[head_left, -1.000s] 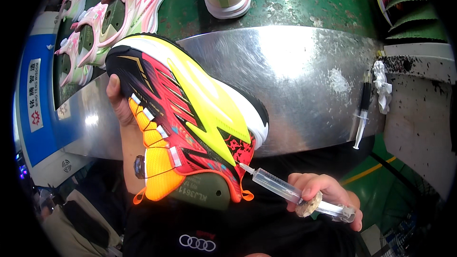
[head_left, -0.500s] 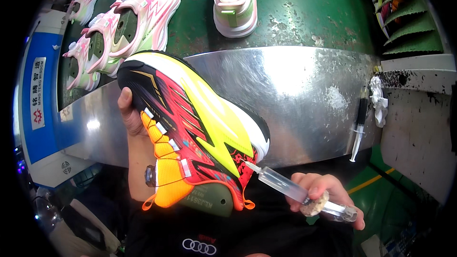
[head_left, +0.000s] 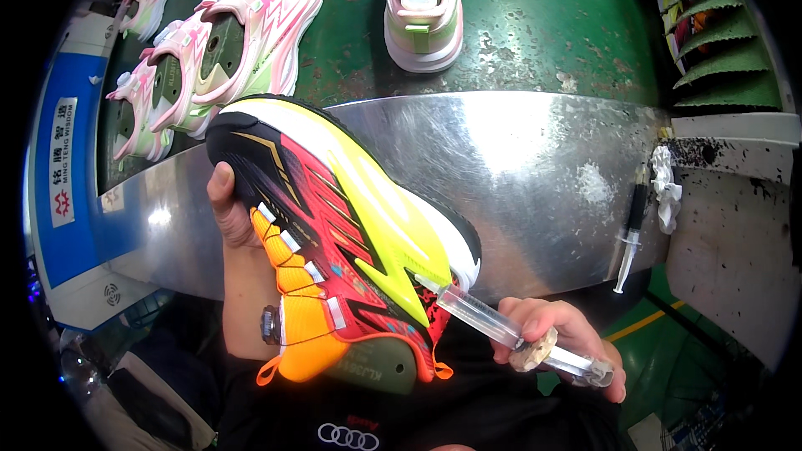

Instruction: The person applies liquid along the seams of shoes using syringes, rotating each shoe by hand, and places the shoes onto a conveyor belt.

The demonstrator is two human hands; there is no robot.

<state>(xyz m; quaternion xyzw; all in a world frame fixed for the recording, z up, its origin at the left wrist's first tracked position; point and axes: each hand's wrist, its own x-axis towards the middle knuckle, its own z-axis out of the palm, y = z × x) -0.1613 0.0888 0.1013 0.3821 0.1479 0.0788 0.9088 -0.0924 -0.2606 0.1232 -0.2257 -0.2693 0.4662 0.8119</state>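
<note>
My left hand [head_left: 230, 209] grips a colourful sneaker [head_left: 330, 200] at its black toe, the rest of that hand hidden behind the shoe. The sneaker is red, black, neon yellow and orange, tilted on its side, with its toe to the upper left. A dark green shoe last [head_left: 372, 363] fills its opening. In my right hand [head_left: 560, 338] is a clear syringe [head_left: 476, 315], its plunger end in my palm and a crusty, pale lump round its flange. The syringe's tip is at the sneaker's heel side, by the point of the yellow sole; whether it touches, I cannot tell.
Beyond the metal bench edge [head_left: 518, 184], a green conveyor surface [head_left: 518, 25] carries several pink-and-white sneakers [head_left: 276, 25]. One pink sneaker [head_left: 423, 33] stands alone at the top middle. On the right lie a dark-filled syringe [head_left: 631, 230] and crumpled white tissue [head_left: 665, 188], beside a stained white panel [head_left: 727, 234].
The syringe tip has moved slightly left and up along the sneaker's heel side. The sneaker sits a little lower and to the right in view, still in my left hand.
</note>
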